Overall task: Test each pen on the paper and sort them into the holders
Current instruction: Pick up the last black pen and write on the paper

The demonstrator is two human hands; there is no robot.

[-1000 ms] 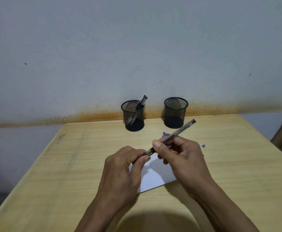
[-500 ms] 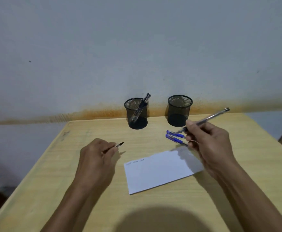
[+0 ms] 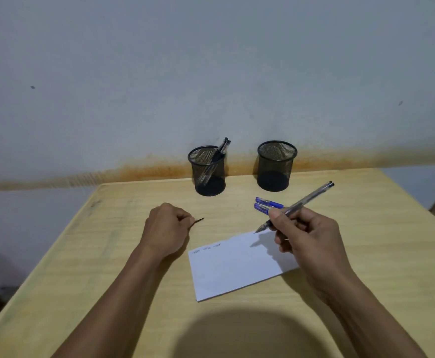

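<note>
Head: right grip (image 3: 306,236) pinching pen (image 3: 304,202) over paper (image 3: 237,270); left grip (image 3: 167,228) pinching cap (image 3: 198,220)

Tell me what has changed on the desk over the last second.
The left hand pulled the cap off the pen and carried it left. The right hand swung the pen out to the right, then lowered its tip to the paper corner. Both holders and the blue pens stayed put.

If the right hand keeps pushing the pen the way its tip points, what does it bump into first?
Probably the paper. The right hand holds the pen tip-down near the sheet's far corner; whether it already touches is unclear.
</note>
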